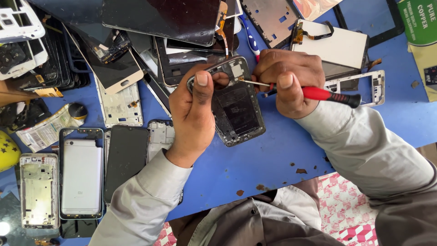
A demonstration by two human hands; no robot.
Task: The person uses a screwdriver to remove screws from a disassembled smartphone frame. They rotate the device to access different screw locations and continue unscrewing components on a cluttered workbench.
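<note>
My left hand (193, 114) grips a dark opened phone body (236, 111), thumb pressed on its upper left corner, holding it tilted above the blue table (255, 164). My right hand (289, 79) holds a red-and-black-handled screwdriver (330, 95). Its thin metal tip touches the phone's upper inner edge near a small white part. Both arms wear light grey sleeves.
Heaps of phone screens, frames and back covers (150, 27) crowd the far and left table. A silver phone back (82, 175), a bare frame (38, 191) and a black screen (125, 157) lie at left. A white panel (339, 45) and an open frame (364, 82) sit behind my right hand.
</note>
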